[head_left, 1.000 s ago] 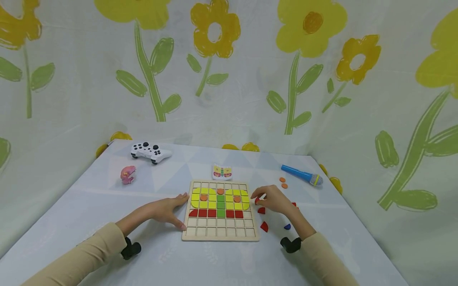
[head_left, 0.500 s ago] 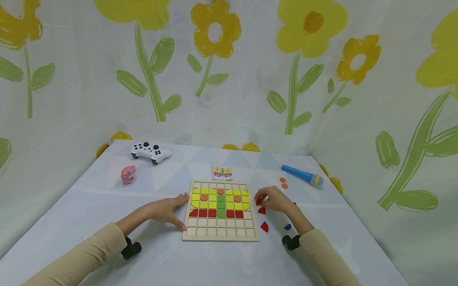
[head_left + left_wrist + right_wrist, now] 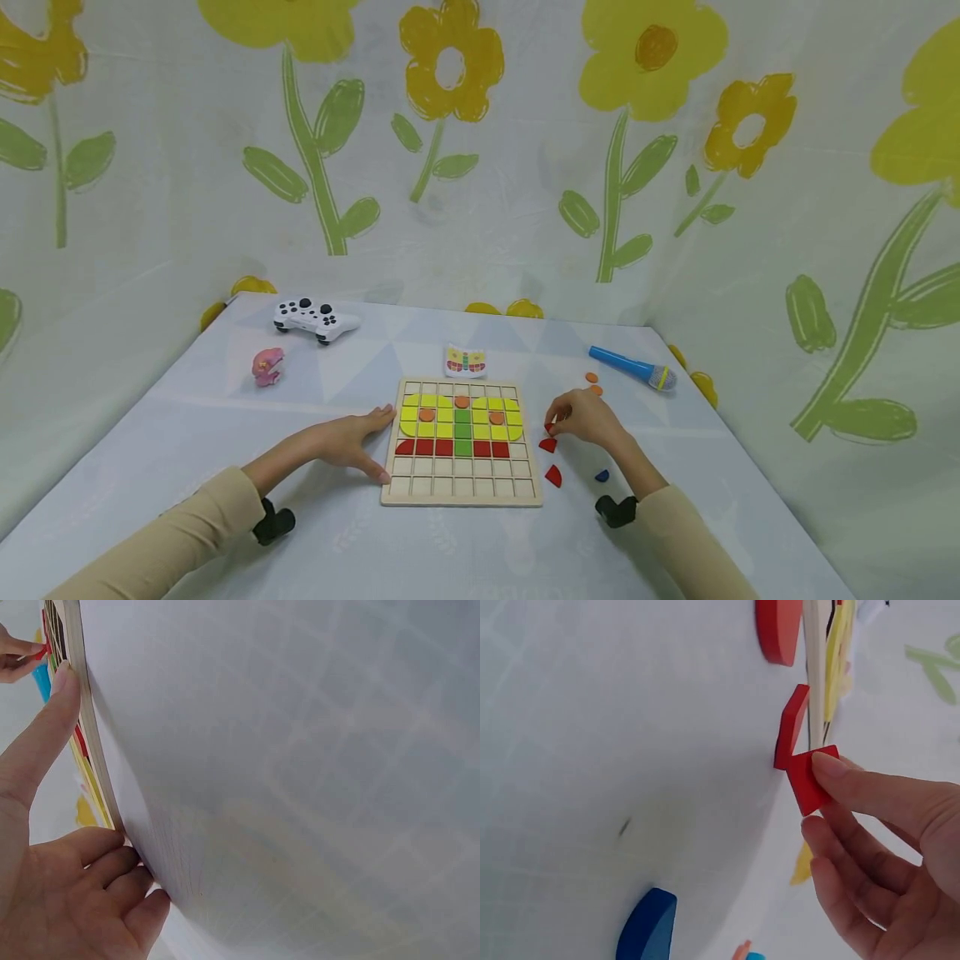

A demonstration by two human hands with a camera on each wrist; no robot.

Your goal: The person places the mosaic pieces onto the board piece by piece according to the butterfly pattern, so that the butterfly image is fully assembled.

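In the head view my left hand [image 3: 347, 442] lies spread along the left side of a wooden grid board [image 3: 462, 501]. Its thumb touches the board's edge near the front corner and its fingertips touch farther back. The left wrist view shows the same thumb [image 3: 45, 739] against the rim. On the board, yellow tiles [image 3: 425, 429], green tiles [image 3: 463, 432], red tiles [image 3: 424, 447] and orange discs [image 3: 462, 402] form a pattern. Right of the board, my right hand [image 3: 588, 417] pinches a red square tile [image 3: 807, 784] between thumb and fingers, just above the table.
Red quarter-round tiles [image 3: 553, 476] and a blue half-round tile [image 3: 602, 476] lie right of the board. A butterfly pattern card [image 3: 466, 362] lies behind it. Farther out are orange discs [image 3: 592, 377], a blue microphone [image 3: 630, 365], a white game controller [image 3: 315, 320] and a pink toy [image 3: 267, 367].
My right hand has moved a little to the right, away from the board, with red at its fingertips. My left hand and the board have stayed put.
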